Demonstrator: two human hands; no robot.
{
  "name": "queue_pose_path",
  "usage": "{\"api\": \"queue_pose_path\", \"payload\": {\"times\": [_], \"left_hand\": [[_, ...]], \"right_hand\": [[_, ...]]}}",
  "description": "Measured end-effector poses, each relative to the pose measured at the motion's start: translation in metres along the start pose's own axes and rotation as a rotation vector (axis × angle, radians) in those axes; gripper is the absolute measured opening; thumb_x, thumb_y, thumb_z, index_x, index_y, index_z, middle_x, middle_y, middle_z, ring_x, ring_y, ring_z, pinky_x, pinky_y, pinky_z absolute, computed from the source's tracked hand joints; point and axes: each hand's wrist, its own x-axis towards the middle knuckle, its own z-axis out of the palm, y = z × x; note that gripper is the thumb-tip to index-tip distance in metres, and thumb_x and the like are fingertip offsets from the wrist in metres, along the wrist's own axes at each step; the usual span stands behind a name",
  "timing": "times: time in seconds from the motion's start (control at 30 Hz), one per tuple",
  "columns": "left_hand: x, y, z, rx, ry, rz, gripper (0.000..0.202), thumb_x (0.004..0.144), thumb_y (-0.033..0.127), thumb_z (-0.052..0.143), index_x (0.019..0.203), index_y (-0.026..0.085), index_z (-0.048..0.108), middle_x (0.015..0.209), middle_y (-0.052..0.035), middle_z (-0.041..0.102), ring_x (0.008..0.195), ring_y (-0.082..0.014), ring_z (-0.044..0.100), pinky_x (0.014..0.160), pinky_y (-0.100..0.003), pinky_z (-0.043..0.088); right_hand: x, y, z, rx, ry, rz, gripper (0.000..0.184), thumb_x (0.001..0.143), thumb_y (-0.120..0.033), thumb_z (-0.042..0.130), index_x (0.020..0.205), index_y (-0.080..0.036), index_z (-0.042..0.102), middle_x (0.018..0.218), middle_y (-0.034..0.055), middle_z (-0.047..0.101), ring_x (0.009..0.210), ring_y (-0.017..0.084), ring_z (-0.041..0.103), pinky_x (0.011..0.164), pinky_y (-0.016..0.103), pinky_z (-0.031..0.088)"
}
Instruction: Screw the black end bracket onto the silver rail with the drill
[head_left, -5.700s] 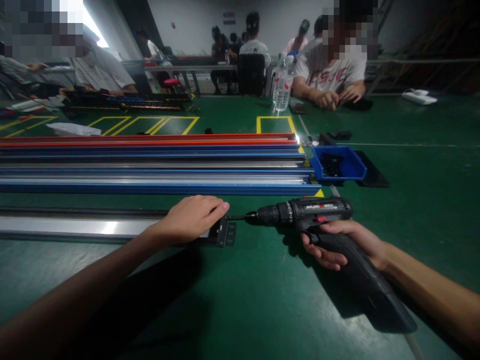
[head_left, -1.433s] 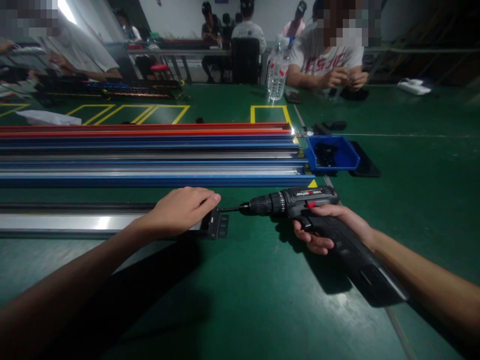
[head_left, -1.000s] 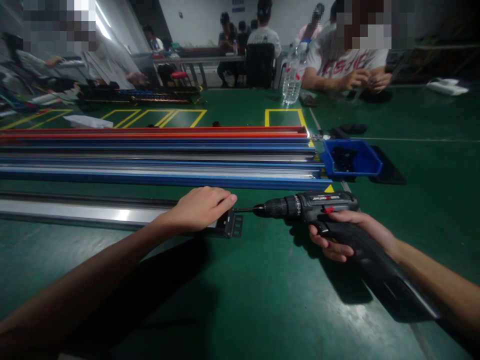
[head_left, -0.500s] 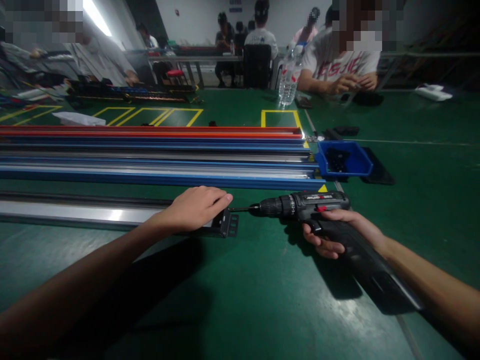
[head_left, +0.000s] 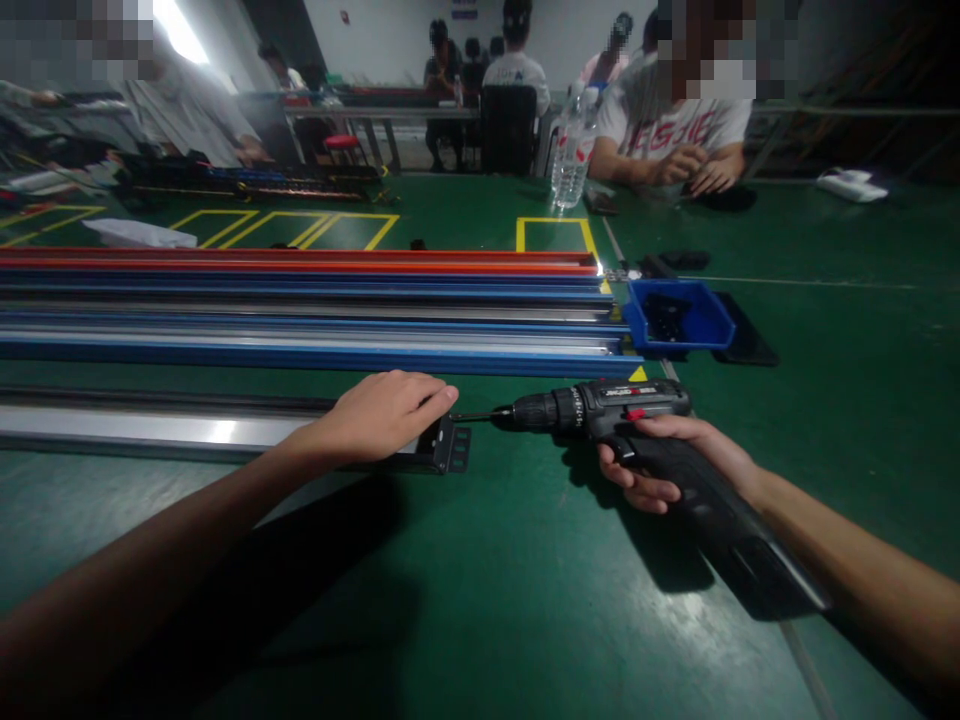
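Observation:
My right hand (head_left: 667,455) is wrapped around the handle of a black cordless drill (head_left: 630,405), which points left. Its long thin bit (head_left: 480,415) reaches the black end cap (head_left: 444,445) of a silver and black metal rail (head_left: 187,425). A slotted tab sticks out from that cap to the right. Over the rail's right end lies my left hand (head_left: 390,415), its fingers curled across the top and gripping it. The exact spot where the bit's tip meets the cap is too small to make out.
Behind the rail lie long blue rails (head_left: 375,350) and an orange rail (head_left: 337,262). A blue bin (head_left: 697,318) with small black parts stands at their right end. Water bottles (head_left: 571,150) stand farther back. Across the table a co-worker (head_left: 667,140) sits with hands together.
The whole view has shifted slightly, so everything appears a little farther left. Both hands, the drill and the rail keep about the same positions relative to each other.

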Motion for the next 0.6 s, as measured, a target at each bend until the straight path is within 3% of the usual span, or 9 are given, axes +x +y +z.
{"api": "queue_pose_path", "payload": {"times": [0.6], "left_hand": [[-0.0013, 0.0008, -0.0011, -0.018, -0.012, -0.037, 0.061, 0.104, 0.056, 0.023, 0.116, 0.023, 0.073, 0.127, -0.0043, 0.074, 0.116, -0.0291, 0.066, 0.096, -0.040, 0.049]], "right_hand": [[0.0011, -0.0002, -0.0006, -0.005, 0.008, -0.004, 0.044, 0.098, -0.036, 0.057, 0.114, 0.003, 0.069, 0.092, 0.0149, 0.069, 0.057, 0.010, 0.062, 0.063, 0.026, 0.055]]}}
